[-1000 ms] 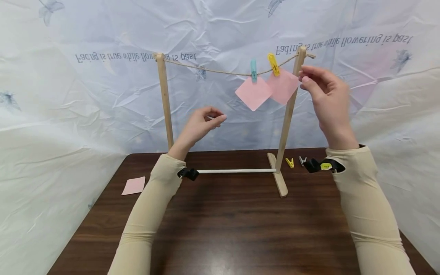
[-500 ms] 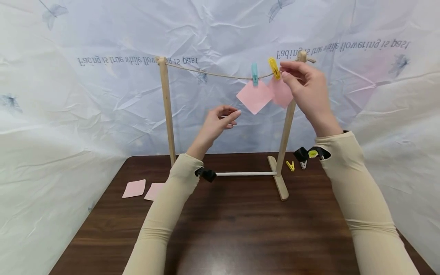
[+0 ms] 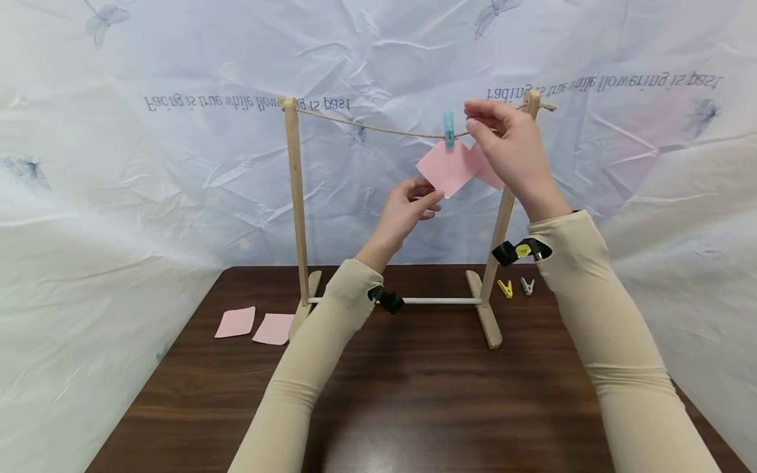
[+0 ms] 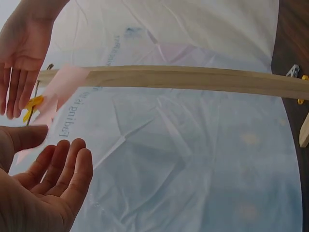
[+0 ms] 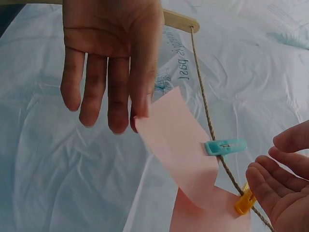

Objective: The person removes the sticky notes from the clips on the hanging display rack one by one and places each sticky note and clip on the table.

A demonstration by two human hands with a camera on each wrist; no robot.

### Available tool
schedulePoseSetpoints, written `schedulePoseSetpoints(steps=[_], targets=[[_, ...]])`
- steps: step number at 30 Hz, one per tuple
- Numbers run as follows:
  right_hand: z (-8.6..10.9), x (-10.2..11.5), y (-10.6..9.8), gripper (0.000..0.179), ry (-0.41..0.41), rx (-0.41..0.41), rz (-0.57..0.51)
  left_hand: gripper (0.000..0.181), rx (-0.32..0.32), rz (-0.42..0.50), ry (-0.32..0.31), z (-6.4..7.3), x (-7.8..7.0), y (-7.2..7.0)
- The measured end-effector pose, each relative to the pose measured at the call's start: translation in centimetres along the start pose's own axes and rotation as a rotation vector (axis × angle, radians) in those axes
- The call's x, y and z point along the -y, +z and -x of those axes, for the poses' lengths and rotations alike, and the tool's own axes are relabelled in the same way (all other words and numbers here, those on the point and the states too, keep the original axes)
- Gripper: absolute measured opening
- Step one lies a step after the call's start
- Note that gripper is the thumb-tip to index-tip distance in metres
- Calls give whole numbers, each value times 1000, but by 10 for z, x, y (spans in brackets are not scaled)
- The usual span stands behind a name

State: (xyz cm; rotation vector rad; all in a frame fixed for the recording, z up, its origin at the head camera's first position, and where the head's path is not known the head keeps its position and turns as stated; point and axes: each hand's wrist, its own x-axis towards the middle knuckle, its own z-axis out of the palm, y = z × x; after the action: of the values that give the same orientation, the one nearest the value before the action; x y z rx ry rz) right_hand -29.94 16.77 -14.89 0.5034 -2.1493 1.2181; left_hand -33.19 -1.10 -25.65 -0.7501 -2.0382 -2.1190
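Head view: we have the left hand (image 3: 408, 207) raised mid-frame, thumb and index at the lower corner of the front pink note (image 3: 446, 169), which hangs from the rope (image 3: 378, 127) by a blue clip (image 3: 449, 129). The right hand (image 3: 511, 148) reaches higher, fingers loosely bent, partly covering the rear pink note (image 3: 486, 169). Two flat notes (image 3: 235, 322) lie on the table (image 3: 414, 407).

Left wrist view: we see the left fingers half curled; the grip is unclear here. The right hand's fingers look nearly straight, beside the hanging yellow clip (image 4: 34, 103).

Right wrist view: we get the left pinch on the front note's corner, other fingers extended. Right thumb stands apart, hand holding nothing; clip contact, we can't tell.
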Motion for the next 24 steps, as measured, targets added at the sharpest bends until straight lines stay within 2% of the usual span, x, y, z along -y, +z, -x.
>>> schedulePoseSetpoints(steps=[6,15,24], targets=[[-9,5,2,40,25,38,49,17,-15,35,-37,-4,0,-2],[-18,6,8,43,40,113,128,13,-39,67,-21,-2,-1,-11],[-22,7,11,44,57,140,225,10,-70,60,-11,-5,-4,-21]])
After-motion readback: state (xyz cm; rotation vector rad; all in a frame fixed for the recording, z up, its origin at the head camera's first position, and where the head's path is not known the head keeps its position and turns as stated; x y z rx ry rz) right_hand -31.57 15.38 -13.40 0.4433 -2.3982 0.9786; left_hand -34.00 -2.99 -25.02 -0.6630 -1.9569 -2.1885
